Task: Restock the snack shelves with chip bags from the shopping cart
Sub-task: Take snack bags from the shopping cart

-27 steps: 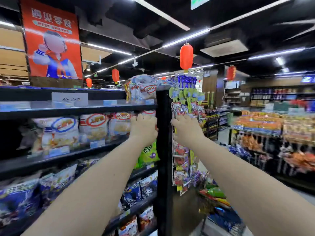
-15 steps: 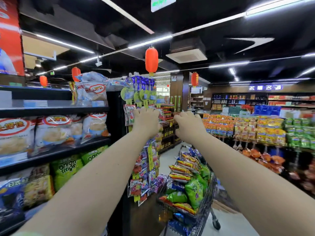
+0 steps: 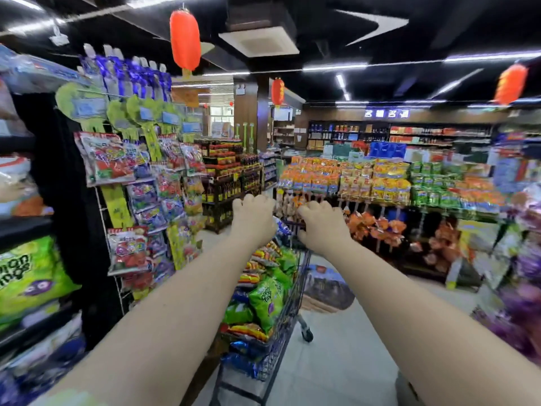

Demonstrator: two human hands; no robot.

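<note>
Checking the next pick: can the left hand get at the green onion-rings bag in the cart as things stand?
Probably yes: the left hand hangs empty above the shopping cart, and the green onion-rings bag lies atop the pile, uncovered from above.

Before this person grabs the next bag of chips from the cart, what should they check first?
1. Hands free: ok; left hand and right hand hold nothing.
2. Shopping cart stocked: ok, many bags.
3. Green onion-ring bag on top, within reach: ok, probably.
4. Matching green bags on the left shelf: ok.
5. Free room on that shelf: cannot tell, blurred.
</note>
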